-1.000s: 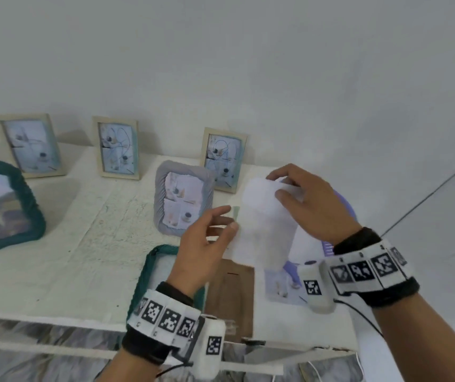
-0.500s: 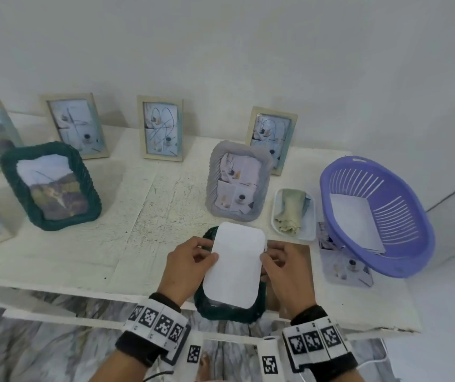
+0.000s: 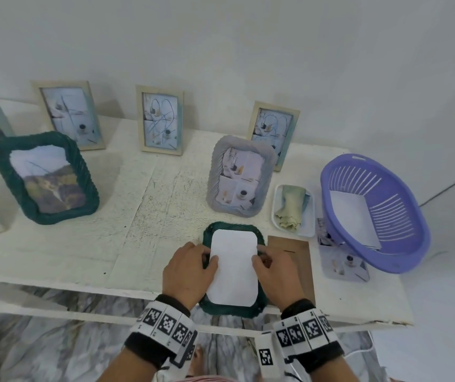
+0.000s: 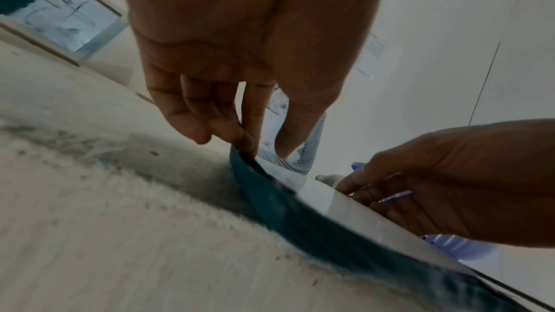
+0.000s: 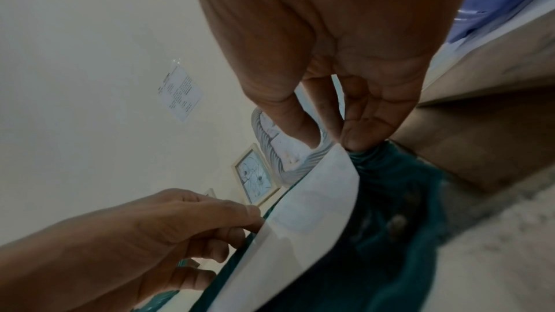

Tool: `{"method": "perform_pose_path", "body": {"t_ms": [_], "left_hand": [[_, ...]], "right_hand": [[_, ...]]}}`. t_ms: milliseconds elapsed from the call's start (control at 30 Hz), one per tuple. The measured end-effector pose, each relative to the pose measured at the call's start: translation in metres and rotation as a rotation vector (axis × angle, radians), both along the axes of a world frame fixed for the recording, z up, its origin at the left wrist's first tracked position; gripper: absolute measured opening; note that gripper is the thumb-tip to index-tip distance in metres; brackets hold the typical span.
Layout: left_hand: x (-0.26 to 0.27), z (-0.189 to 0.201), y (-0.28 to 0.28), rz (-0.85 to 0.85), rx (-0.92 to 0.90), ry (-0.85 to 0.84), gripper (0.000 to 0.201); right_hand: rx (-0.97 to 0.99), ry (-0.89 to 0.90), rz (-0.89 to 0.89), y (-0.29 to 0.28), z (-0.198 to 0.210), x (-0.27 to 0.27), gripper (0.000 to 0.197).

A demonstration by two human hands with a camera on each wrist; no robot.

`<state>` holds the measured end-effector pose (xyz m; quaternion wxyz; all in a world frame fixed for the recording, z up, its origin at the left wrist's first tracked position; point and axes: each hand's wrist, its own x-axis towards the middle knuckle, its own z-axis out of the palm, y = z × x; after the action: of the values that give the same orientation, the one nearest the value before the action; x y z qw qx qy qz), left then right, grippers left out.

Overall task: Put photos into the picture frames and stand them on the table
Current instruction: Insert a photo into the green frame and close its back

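A dark green woven frame (image 3: 233, 310) lies face down at the table's front edge. A white photo (image 3: 234, 266), blank side up, rests on its back opening. My left hand (image 3: 212, 260) pinches the photo's left edge, thumb on top, fingers down at the frame's rim (image 4: 249, 174). My right hand (image 3: 258, 257) pinches the right edge the same way; in the right wrist view that edge of the photo (image 5: 315, 210) curls up off the green frame (image 5: 399, 198). A brown backing board (image 3: 295, 260) lies flat just right of the frame.
A purple basket (image 3: 402, 244) holding a white sheet (image 3: 353, 219) sits at the right, partly on a loose photo (image 3: 342, 266). A small white tray (image 3: 309, 230) holds a cloth. A grey frame (image 3: 240, 175), a green frame (image 3: 45, 177) and wooden frames (image 3: 160, 119) stand behind.
A second ago both hands held the photo up in the air. They have brought it down onto the back of the green frame, and it has lain there for the last half second.
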<state>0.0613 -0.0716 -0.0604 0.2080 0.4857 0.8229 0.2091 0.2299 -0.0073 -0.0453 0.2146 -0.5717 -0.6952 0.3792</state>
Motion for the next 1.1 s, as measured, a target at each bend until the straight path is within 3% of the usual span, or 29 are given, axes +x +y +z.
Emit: {"method": "perform_pose_path", "body": {"t_ms": [433,633,867,933,1100], "left_hand": [[-0.003,-0.008,0.0,-0.006,0.111,-0.039,0.022],[-0.006,-0.013,0.001,-0.016,0.118,-0.033,0.019],[-0.013,-0.013,0.002,-0.01,0.113,-0.033,0.022],[-0.019,-0.013,0.0,-0.017,0.132,-0.057,0.024],[-0.038,-0.019,-0.003,-0.071,0.204,-0.114,0.028]], "right_hand": [[0.034,-0.146,0.072,0.003,-0.013,-0.001,0.022],[0.053,-0.147,0.062,0.003,-0.014,-0.002,0.027],[0.101,-0.059,-0.002,0.002,-0.008,0.008,0.016],[0.165,-0.144,-0.054,0.002,-0.007,0.018,0.022],[0.121,-0.682,-0.088,0.0,-0.006,0.042,0.049]]}}
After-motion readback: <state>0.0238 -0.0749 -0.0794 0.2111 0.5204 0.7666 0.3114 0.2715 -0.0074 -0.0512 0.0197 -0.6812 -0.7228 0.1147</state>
